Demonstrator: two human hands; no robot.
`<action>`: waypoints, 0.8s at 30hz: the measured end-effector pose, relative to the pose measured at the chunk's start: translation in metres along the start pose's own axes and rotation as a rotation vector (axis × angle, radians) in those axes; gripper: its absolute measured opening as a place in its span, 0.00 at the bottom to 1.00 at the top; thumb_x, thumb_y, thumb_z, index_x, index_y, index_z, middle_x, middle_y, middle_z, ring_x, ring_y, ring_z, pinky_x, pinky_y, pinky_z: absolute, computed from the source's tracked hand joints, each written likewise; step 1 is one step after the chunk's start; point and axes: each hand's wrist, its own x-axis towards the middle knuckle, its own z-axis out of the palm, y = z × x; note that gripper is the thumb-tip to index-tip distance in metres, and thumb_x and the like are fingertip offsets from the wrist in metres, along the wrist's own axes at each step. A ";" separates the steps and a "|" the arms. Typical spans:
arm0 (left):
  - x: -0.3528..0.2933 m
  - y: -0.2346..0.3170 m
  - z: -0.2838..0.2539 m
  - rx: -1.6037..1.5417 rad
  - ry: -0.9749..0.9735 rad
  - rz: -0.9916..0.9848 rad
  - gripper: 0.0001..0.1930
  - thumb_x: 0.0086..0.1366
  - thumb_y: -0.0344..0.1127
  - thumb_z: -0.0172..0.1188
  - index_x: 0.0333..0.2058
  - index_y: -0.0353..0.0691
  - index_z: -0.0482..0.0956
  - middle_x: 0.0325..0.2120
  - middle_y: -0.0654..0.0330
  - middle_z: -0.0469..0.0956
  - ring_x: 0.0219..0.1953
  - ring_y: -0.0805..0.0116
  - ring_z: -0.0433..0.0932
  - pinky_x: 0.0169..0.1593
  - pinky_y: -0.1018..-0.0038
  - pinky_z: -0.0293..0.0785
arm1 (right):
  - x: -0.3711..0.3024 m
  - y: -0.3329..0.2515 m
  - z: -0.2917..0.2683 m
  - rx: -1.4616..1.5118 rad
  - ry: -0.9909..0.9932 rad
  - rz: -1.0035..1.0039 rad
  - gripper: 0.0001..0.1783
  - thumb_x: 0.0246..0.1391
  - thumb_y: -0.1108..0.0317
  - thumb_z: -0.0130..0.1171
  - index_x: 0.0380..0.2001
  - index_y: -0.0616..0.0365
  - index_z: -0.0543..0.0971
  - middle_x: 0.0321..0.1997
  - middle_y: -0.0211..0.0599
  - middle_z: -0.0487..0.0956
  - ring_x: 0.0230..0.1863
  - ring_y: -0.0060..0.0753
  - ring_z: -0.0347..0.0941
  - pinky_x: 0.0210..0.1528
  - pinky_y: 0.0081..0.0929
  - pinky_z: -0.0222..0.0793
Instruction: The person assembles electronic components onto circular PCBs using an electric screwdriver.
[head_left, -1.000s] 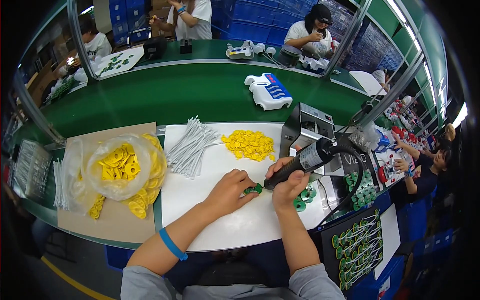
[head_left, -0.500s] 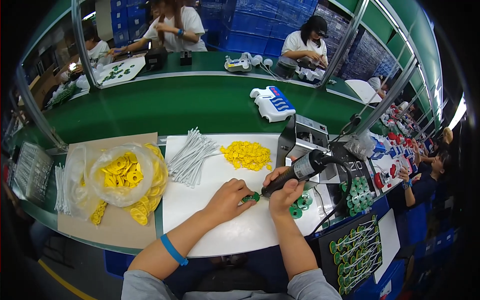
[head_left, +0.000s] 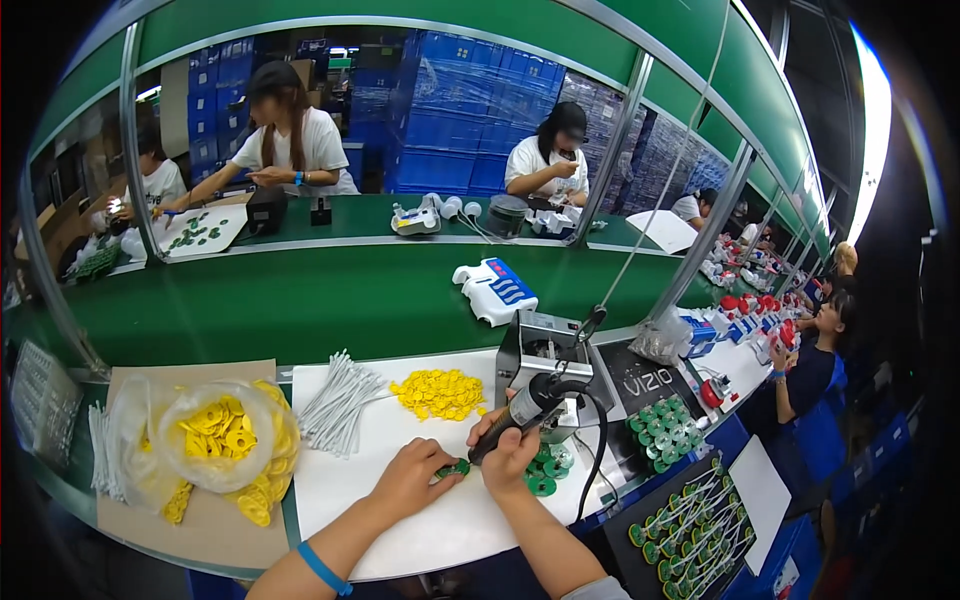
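A small round green circuit board (head_left: 456, 468) is pinched in the fingers of my left hand (head_left: 408, 482), low over the white work sheet (head_left: 345, 530). My right hand (head_left: 508, 465) is wrapped round a black electric screwdriver (head_left: 532, 400), tilted so that its tip points down and left at the board. Whether the tip touches the board is too small to tell. Beside my right hand lie several green discs (head_left: 543, 478). Beyond my hands are a pile of small yellow discs (head_left: 438, 393) and a bundle of thin white sticks (head_left: 338, 405).
An open bag of yellow parts (head_left: 220, 430) stands on cardboard at left. Ahead right is a grey metal box (head_left: 560, 338), with the screwdriver's black cable (head_left: 602, 440) looping nearby. Green discs with white strands cover a black board (head_left: 690, 535) at right. People work across the green bench (head_left: 350, 290).
My view has tilted up and turned right, so the bench appears lower and further left. Both hands keep their holds. A person opposite has raised a hand towards their head.
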 end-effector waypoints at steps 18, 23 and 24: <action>0.002 -0.047 0.012 -0.010 0.010 -0.009 0.09 0.56 0.36 0.70 0.34 0.39 0.84 0.32 0.57 0.75 0.38 0.56 0.74 0.44 0.62 0.73 | 0.000 0.049 0.006 0.059 -0.013 0.040 0.47 0.60 0.35 0.58 0.61 0.69 0.61 0.28 0.36 0.72 0.22 0.27 0.72 0.25 0.24 0.71; 0.007 -0.042 0.007 -0.005 0.001 -0.023 0.10 0.56 0.36 0.71 0.34 0.39 0.84 0.31 0.57 0.74 0.38 0.56 0.74 0.44 0.63 0.72 | 0.006 0.043 0.008 0.023 -0.033 0.029 0.46 0.61 0.33 0.55 0.60 0.68 0.60 0.28 0.36 0.71 0.21 0.28 0.72 0.25 0.24 0.70; 0.007 -0.041 0.007 -0.005 -0.001 -0.022 0.10 0.56 0.36 0.71 0.34 0.39 0.84 0.31 0.57 0.74 0.38 0.56 0.74 0.44 0.63 0.72 | 0.008 0.043 0.009 -0.027 -0.059 0.023 0.45 0.62 0.31 0.51 0.59 0.66 0.59 0.27 0.37 0.70 0.20 0.29 0.71 0.24 0.25 0.69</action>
